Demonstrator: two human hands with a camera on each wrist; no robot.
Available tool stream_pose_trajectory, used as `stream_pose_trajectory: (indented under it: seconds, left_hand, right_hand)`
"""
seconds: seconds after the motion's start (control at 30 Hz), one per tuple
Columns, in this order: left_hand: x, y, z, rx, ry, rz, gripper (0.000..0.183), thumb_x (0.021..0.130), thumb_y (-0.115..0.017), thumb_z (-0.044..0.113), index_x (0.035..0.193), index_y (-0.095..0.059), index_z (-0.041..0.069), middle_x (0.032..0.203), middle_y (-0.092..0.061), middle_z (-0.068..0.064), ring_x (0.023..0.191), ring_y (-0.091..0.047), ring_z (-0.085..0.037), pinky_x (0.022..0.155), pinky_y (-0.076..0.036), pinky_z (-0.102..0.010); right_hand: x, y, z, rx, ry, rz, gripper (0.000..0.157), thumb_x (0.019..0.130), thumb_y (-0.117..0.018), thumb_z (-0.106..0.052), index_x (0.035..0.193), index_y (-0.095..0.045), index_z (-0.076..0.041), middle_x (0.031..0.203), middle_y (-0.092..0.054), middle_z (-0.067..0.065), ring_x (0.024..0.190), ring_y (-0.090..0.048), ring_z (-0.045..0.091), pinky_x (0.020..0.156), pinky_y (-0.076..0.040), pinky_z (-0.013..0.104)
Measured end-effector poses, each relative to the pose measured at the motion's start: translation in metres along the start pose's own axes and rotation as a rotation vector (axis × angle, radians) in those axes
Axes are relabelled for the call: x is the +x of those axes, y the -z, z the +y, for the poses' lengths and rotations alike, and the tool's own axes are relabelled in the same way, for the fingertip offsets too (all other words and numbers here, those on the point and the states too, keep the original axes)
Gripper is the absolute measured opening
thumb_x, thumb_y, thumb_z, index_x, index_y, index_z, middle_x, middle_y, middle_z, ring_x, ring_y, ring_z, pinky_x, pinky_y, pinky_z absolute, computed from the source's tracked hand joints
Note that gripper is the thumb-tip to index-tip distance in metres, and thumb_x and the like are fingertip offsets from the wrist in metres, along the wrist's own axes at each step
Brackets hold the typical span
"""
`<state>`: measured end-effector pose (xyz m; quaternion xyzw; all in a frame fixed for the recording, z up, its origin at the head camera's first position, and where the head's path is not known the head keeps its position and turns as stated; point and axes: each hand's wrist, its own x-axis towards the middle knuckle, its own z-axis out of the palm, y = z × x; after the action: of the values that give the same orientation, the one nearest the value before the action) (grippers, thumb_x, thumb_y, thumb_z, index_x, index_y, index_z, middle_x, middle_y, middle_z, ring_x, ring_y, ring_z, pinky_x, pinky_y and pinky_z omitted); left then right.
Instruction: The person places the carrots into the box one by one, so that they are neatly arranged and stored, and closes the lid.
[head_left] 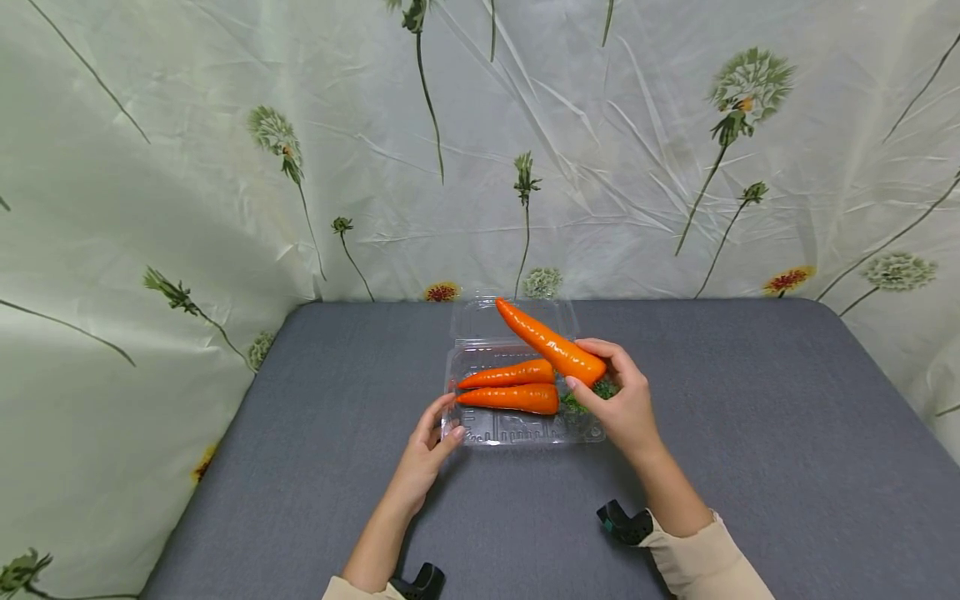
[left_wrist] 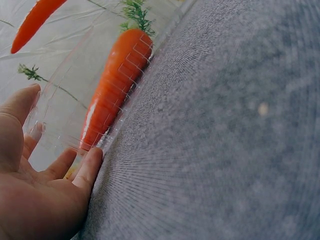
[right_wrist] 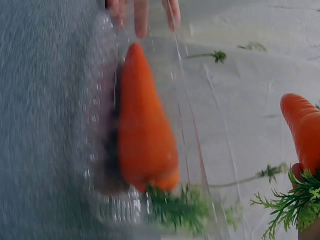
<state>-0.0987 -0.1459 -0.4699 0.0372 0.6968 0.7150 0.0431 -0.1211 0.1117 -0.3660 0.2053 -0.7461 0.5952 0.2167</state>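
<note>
Pale flower-print cloth (head_left: 360, 167) hangs behind the grey table (head_left: 337, 375) where I work. With my right hand (head_left: 624, 407) I pinch one carrot (head_left: 551, 340) near its thick end, its tip slanting up and away to the left above the clear box (head_left: 483, 435). I judge the step in hand to be carrying it over the box; whether inward or outward I cannot tell. Next, I'd say, calls for a gentle turn of the wrist, minding the open lid (head_left: 480, 321). It is glossy orange, tapered and faintly ridged, with a feathery green top (right_wrist: 300, 197). My left hand (head_left: 425, 454) rests spread fingers against the box's left end. Inside, two other carrots (head_left: 507, 398) lie side by side, tips left.
</note>
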Motion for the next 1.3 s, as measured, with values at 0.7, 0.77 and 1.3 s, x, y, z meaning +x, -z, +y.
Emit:
stream_pose_trajectory:
  seconds: [0.7, 0.77, 1.3]
  left_hand:
    - [0.0, 0.001, 0.0, -0.001, -0.001, -0.008, 0.055, 0.088, -0.059, 0.017, 0.137, -0.034, 0.014, 0.139, -0.032, -0.01, 0.114, -0.043, -0.03, 0.086, -0.038, -0.028]
    - [0.0, 0.001, 0.0, 0.001, -0.001, -0.007, 0.055, 0.088, -0.059, 0.017, 0.137, -0.034, 0.014, 0.139, -0.032, -0.01, 0.114, -0.043, -0.03, 0.086, -0.038, -0.028]
    - [0.0, 0.0, 0.002, 0.011, -0.005, -0.01, 0.055, 0.088, -0.058, 0.015, 0.137, -0.033, 0.01, 0.139, -0.031, -0.014, 0.115, -0.042, -0.033, 0.085, -0.038, -0.029]
  right_hand:
    - [-0.006, -0.028, 0.027, 0.16, 0.034, -0.149, 0.042, 0.064, -0.067, 0.022, 0.103, -0.052, 0.016, 0.107, -0.055, 0.029, 0.101, -0.055, 0.016, 0.082, -0.042, 0.021]
    - [-0.006, -0.024, 0.027, 0.139, 0.061, -0.156, 0.043, 0.063, -0.068, 0.022, 0.102, -0.052, 0.016, 0.106, -0.055, 0.03, 0.101, -0.055, 0.018, 0.083, -0.042, 0.022]
    - [-0.007, 0.0, 0.04, 0.124, -0.039, -0.21, 0.041, 0.066, -0.067, 0.02, 0.104, -0.054, 0.014, 0.107, -0.056, 0.028, 0.096, -0.056, 0.011, 0.082, -0.041, 0.021]
